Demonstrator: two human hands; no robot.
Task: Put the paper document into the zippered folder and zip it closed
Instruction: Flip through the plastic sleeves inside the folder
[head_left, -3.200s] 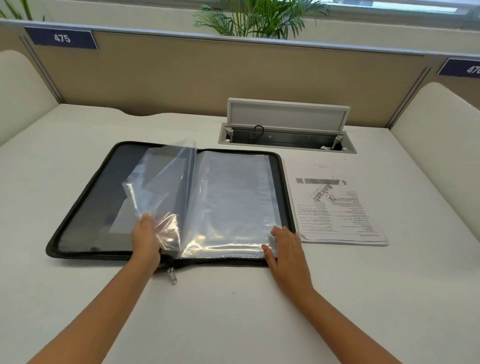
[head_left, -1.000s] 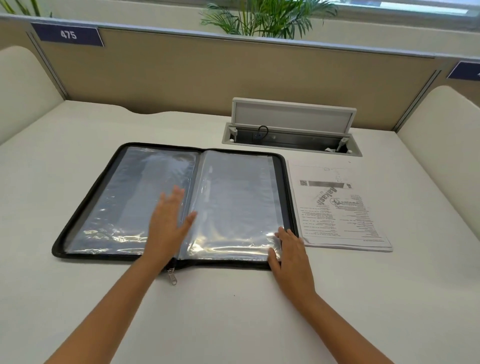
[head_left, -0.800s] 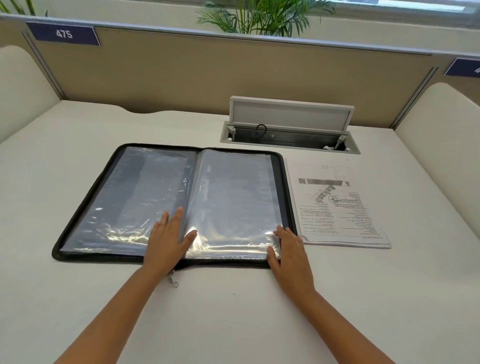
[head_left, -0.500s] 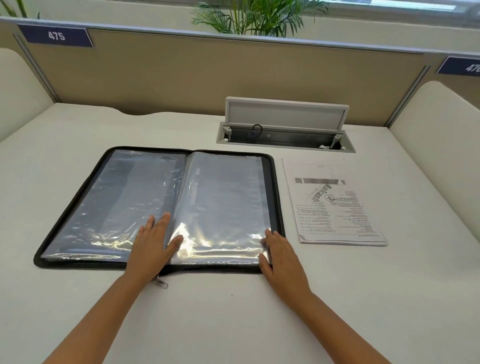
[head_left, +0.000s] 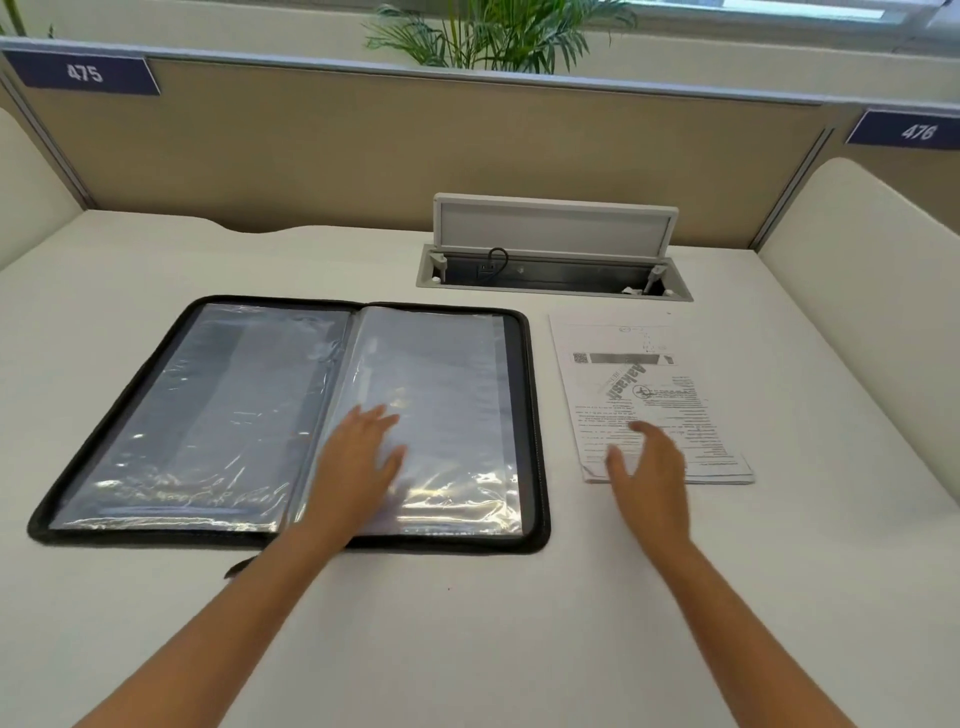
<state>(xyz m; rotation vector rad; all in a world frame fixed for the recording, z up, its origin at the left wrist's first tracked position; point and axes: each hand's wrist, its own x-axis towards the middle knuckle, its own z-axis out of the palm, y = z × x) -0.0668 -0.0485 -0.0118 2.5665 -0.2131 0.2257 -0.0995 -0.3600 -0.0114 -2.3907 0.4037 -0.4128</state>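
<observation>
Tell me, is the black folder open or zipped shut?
Open. The zippered folder lies spread flat on the desk, clear sleeves showing.

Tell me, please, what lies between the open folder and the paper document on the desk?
Only a bare strip of white desk separates the folder from the paper document, as the head view shows.

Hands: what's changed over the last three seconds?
The left hand let go of the lifted clear sleeve and now presses flat on the right-hand sleeve page. The right hand left the folder corner and moved right over the paper document. Folder and document stayed put.
</observation>
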